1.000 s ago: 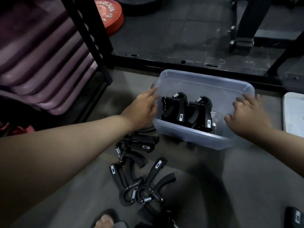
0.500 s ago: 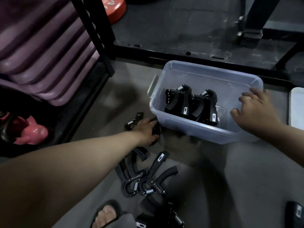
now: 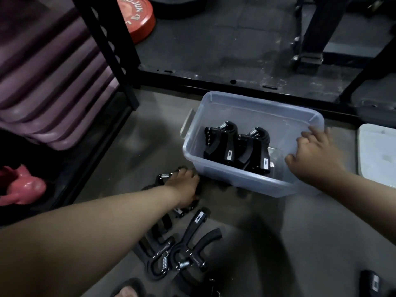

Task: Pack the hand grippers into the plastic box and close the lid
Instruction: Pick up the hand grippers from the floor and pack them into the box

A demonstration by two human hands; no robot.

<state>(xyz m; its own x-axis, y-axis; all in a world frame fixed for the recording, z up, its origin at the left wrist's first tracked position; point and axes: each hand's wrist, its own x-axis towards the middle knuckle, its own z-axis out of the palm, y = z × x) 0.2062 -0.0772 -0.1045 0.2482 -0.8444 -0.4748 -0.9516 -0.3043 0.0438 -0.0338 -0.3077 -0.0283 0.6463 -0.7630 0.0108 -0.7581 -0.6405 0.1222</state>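
Gripping a hand gripper (image 3: 166, 176) on the floor with my left hand (image 3: 184, 187), fingers curled over it, just outside the near-left corner of the plastic box (image 3: 235, 183). Right hand (image 3: 310, 153) rests on the box's right rim, fingers loose, holding nothing. Two grippers (image 3: 222, 144) stand inside, side by side. More grippers (image 3: 184, 251) lie loose by my left forearm. Lid (image 3: 379, 151) on the floor, right of the box.
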